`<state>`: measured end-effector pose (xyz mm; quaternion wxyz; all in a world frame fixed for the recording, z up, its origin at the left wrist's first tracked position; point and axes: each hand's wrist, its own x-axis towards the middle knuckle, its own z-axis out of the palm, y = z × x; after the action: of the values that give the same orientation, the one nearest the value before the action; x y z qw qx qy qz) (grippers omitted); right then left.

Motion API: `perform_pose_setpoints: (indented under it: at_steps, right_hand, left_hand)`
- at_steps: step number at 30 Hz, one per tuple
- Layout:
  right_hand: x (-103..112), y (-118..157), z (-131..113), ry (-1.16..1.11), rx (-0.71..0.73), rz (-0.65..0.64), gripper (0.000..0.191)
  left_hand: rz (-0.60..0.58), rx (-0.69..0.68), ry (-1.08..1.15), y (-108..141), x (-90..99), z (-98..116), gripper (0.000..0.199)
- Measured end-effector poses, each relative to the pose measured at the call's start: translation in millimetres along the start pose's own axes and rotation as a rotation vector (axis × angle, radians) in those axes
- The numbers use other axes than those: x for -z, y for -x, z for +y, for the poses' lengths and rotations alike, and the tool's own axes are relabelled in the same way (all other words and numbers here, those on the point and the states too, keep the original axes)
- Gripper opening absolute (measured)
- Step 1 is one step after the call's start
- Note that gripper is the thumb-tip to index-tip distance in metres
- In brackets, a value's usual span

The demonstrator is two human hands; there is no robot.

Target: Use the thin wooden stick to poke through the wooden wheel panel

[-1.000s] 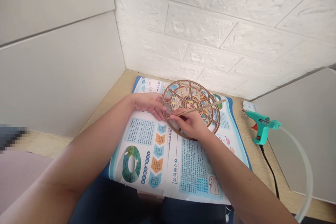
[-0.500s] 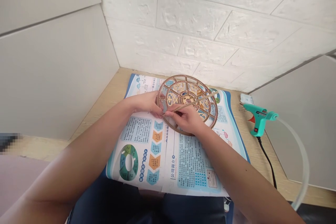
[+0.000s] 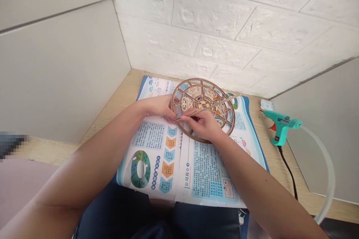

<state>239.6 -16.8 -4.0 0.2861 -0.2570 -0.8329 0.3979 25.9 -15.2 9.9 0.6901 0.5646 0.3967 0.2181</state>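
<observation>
A round openwork disc, bronze-coloured with gold scrollwork, is held tilted above the printed sheets. My left hand grips its left edge, some fingers behind the rim and the thumb in front. In my right hand is a thin wooden stick, pinched between thumb and fingers. One end of the stick reaches the disc's rim beside my left thumb; the other points up and to the right. My right hand lies across the lower part of the disc and hides some of it.
Printed sheets cover the tabletop. At the right lies a teal glue gun with a long pale glue stick and a black cord. A small white packet is behind it. A white brick-pattern wall and side panels enclose the table.
The view has shifted slightly, so everything sits a little further right. Both hands keep the same hold on the disc and the stick, the stick's angle nearly unchanged.
</observation>
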Motion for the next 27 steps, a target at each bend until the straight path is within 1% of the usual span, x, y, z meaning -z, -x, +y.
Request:
perform_pose_setpoints:
  at_steps: [5, 8, 11, 14, 20, 23, 27]
  right_hand:
    - [0, 0, -5, 0.033, -0.02, -0.027, 0.03]
    - [-1, 0, -7, 0.058, -0.006, -0.047, 0.03]
    - [-2, 0, -9, 0.063, 0.006, -0.047, 0.029]
    - [-3, -1, -10, 0.052, -0.011, -0.041, 0.03]
    - [-4, -3, -10, 0.041, -0.065, -0.042, 0.032]
    - [-3, -3, -9, 0.019, -0.088, -0.037, 0.033]
    - [-1, -4, -8, -0.045, -0.088, -0.013, 0.041]
  left_hand:
    - [-0.027, 0.004, -0.032, -1, 6.3, -7, 0.043]
    - [-0.049, 0.01, -0.022, -2, 9.2, -10, 0.046]
    - [-0.046, 0.03, -0.015, -2, 9.8, -9, 0.047]
    - [-0.046, 0.043, -0.004, -2, 9.6, -8, 0.047]
    - [-0.076, 0.07, -0.012, -3, 11.7, -9, 0.034]
    - [-0.106, 0.062, 0.011, -2, 13.7, -10, 0.031]
    - [-0.15, 0.059, 0.07, -1, 16.5, -11, 0.028]
